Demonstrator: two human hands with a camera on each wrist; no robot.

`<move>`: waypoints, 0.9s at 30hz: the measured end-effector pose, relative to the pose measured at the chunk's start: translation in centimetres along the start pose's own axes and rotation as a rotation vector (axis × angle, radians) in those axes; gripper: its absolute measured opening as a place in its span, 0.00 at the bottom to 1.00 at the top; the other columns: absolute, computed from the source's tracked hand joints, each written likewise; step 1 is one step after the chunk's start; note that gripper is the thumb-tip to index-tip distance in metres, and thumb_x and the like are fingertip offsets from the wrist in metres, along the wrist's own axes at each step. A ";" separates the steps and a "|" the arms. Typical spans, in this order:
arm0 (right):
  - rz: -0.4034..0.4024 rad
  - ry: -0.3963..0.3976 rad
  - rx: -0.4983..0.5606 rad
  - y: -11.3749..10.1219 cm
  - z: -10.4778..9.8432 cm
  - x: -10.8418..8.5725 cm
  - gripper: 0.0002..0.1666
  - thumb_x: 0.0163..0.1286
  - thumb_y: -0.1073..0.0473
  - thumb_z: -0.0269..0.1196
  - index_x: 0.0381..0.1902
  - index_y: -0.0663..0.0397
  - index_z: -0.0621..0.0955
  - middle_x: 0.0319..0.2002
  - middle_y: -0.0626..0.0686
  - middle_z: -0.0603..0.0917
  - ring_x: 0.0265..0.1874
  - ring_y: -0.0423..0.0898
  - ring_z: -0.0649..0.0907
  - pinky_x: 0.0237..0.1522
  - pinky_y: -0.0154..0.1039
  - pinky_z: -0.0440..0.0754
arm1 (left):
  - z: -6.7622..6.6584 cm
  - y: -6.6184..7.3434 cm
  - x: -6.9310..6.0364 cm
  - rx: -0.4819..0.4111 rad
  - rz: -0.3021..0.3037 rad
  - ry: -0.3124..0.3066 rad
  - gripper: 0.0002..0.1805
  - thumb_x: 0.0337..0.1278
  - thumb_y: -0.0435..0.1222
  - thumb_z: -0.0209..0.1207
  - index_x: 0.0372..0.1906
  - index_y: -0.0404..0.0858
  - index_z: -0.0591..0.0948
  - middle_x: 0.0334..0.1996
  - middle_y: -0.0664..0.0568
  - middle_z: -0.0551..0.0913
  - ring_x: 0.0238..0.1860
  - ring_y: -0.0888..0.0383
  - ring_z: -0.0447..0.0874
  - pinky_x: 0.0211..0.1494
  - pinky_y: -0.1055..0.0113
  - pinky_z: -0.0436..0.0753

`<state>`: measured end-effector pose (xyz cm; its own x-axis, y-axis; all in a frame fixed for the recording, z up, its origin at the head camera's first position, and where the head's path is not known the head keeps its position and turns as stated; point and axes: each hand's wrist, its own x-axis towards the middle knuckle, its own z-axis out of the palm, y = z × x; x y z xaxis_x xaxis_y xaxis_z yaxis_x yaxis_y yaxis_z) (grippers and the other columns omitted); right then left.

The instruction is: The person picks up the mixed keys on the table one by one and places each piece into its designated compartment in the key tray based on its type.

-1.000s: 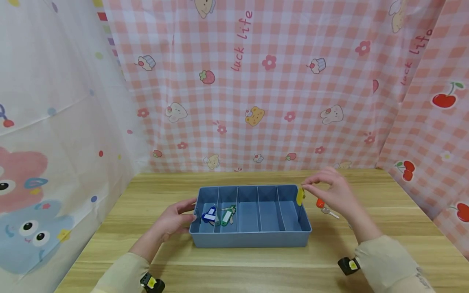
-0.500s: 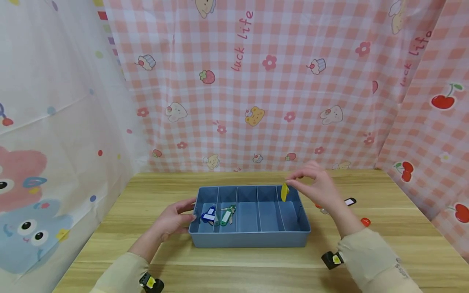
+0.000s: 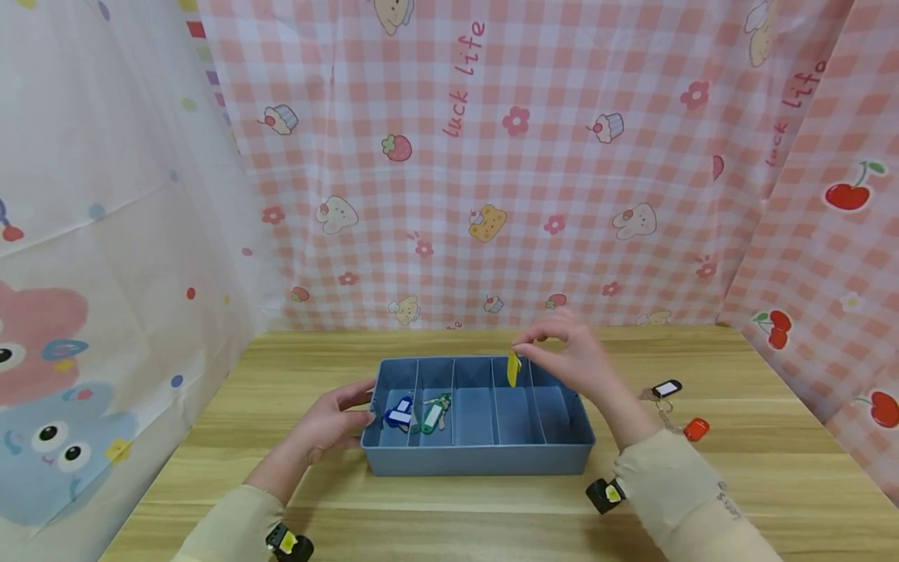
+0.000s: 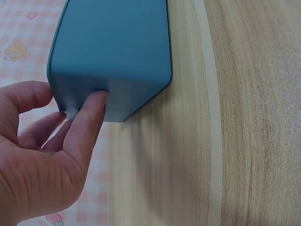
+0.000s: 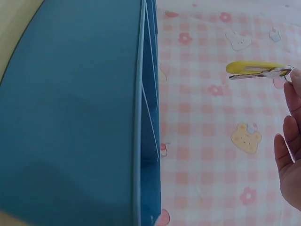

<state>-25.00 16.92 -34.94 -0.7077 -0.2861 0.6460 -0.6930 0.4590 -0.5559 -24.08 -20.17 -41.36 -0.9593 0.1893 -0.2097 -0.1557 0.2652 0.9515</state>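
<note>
A long blue-grey box [image 3: 485, 460] with five-way dividers stands on the wooden table. My left hand [image 3: 339, 421] holds its left end; in the left wrist view that hand [image 4: 51, 146] has fingertips against the end wall and at the rim. My right hand [image 3: 569, 355] pinches a key ring with a yellow key tag [image 3: 513, 368], hanging over the right half of the box. In the right wrist view a metal key hangs beside the yellow tag [image 5: 251, 67]. Blue key tags [image 3: 401, 414] lie in the leftmost compartment, a green key tag [image 3: 434, 417] in the one beside it.
Right of the box, a black key tag [image 3: 667, 388] and a red key tag [image 3: 696, 429] lie on the table [image 3: 435, 519] with keys. A pink checked cloth [image 3: 449, 273] hangs behind the table. Patterned cloths also hang at both sides.
My right hand has moved left with the yellow key tag, from the box's right end to over its right-hand dividers. The black and red tags have come into sight. My left hand stays put.
</note>
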 end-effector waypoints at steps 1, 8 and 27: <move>0.001 -0.002 0.001 -0.1 0.2 0.1 0.05 0.59 0.67 0.73 0.32 0.51 0.89 0.30 0.42 0.85 0.38 0.43 0.75 0.54 0.48 0.68 | 0.0 0.0 0.0 0.000 -0.001 0.001 0.33 0.61 0.22 0.55 0.73 0.33 0.65 0.68 0.30 0.66 0.61 0.34 0.73 0.49 0.44 0.83; 0.001 -0.031 0.012 -0.3 1.6 0.4 0.05 0.59 0.65 0.73 0.33 0.52 0.89 0.30 0.41 0.86 0.37 0.44 0.75 0.45 0.50 0.73 | 0.0 0.0 0.0 0.013 -0.004 -0.007 0.34 0.62 0.23 0.55 0.73 0.34 0.65 0.69 0.30 0.65 0.62 0.34 0.72 0.49 0.43 0.83; 0.148 -0.131 0.006 -0.4 4.1 0.9 0.04 0.61 0.58 0.73 0.35 0.48 0.90 0.31 0.40 0.85 0.39 0.49 0.77 0.41 0.45 0.79 | 0.0 -0.1 0.2 0.003 -0.016 0.005 0.33 0.62 0.23 0.55 0.73 0.35 0.65 0.69 0.31 0.66 0.62 0.35 0.72 0.50 0.44 0.82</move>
<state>-25.98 13.00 -36.31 -0.8135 -0.3233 0.4834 -0.5806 0.4996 -0.6429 -24.27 -20.15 -41.48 -0.9579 0.1805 -0.2234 -0.1699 0.2709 0.9475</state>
